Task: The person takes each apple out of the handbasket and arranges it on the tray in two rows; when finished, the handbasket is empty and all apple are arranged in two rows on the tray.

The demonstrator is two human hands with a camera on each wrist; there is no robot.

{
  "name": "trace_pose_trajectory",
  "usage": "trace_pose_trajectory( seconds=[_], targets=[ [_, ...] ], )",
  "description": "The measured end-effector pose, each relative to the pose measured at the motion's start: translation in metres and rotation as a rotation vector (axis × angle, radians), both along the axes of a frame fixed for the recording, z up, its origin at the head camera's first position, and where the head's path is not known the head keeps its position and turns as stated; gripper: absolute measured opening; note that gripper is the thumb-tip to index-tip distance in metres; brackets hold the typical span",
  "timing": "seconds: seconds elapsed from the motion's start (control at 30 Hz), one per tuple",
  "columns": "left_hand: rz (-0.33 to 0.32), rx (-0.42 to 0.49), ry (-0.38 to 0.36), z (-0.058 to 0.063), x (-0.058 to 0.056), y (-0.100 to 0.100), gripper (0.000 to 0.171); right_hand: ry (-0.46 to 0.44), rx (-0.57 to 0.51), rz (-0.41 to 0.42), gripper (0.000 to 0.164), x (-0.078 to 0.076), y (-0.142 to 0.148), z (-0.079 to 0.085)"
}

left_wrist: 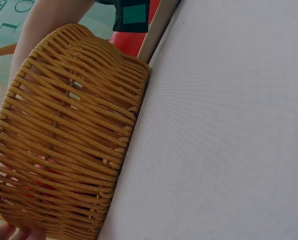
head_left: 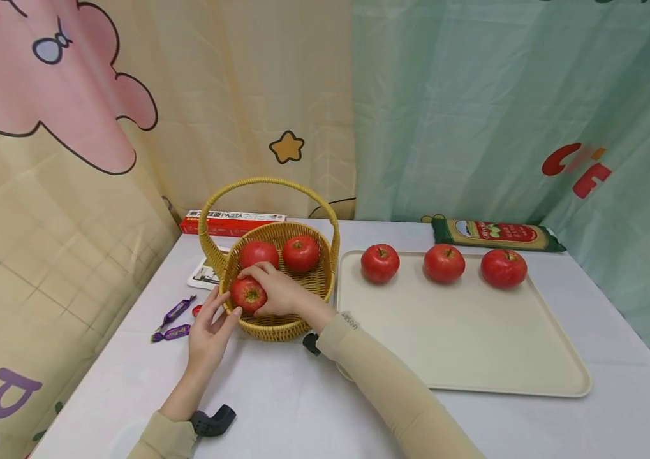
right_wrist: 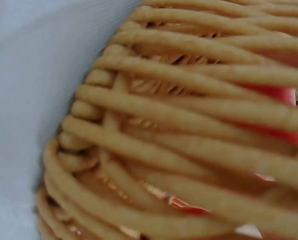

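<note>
A yellow wicker basket (head_left: 275, 330) with a tall arched handle stands on the white table. Inside, my right hand (head_left: 282, 292) grips a red apple (head_left: 248, 295) at the near left, fingers over its top and thumb low on its near side. Behind it lie two more apples, one at the back left (head_left: 258, 254) and one at the back right (head_left: 301, 253). My left hand (head_left: 208, 335) holds the basket's left rim, thumb close to the gripped apple. Its fingertips (left_wrist: 1, 231) show against the weave in the left wrist view. The right wrist view holds mostly blurred wicker (right_wrist: 198, 135).
Right of the basket lies a beige tray (head_left: 462, 344) with three apples (head_left: 444, 262) along its far edge. A green pasta packet (head_left: 497, 234) sits behind it. Purple-wrapped candies (head_left: 175, 332) lie to the left, and a red pasta box (head_left: 233, 224) is behind the basket.
</note>
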State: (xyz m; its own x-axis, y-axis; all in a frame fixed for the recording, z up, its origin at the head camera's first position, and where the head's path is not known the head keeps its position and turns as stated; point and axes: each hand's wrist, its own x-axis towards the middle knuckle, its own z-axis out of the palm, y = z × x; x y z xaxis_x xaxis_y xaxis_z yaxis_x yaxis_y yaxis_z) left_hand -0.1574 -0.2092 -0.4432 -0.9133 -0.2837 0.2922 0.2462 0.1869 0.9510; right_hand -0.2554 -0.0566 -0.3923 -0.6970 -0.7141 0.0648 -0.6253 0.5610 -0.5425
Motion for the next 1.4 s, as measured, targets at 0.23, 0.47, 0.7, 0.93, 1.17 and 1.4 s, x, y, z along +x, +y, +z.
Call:
trace_pose_trajectory(
  seconds=[0.23, 0.47, 0.7, 0.93, 1.17, 1.4],
  targets=[
    [-0.001, 0.003, -0.005, -0.001, 0.000, 0.001, 0.043, 0.085, 0.066, -0.068, 0.074, 0.004, 0.008, 0.000],
    [0.010, -0.030, -0.016, 0.001, 0.000, 0.000, 0.043, 0.030, -0.088, -0.130, 0.074, 0.014, 0.050, 0.013],
    [0.008, -0.023, -0.022, 0.000, 0.000, 0.000, 0.043, -0.039, -0.277, -0.104, 0.072, 0.031, 0.111, 0.038],
    [0.007, -0.015, -0.030, 0.000, -0.001, 0.000, 0.043, -0.115, -0.282, -0.116, 0.073, 0.038, 0.177, 0.049],
    [0.004, -0.016, -0.019, 0.000, 0.000, 0.000, 0.043, -0.204, -0.204, -0.176, 0.076, 0.035, 0.224, 0.037],
    [0.000, -0.021, -0.030, 0.001, 0.001, 0.000, 0.043, -0.307, -0.141, -0.124, 0.070, 0.027, 0.248, 0.017]
  ],
)
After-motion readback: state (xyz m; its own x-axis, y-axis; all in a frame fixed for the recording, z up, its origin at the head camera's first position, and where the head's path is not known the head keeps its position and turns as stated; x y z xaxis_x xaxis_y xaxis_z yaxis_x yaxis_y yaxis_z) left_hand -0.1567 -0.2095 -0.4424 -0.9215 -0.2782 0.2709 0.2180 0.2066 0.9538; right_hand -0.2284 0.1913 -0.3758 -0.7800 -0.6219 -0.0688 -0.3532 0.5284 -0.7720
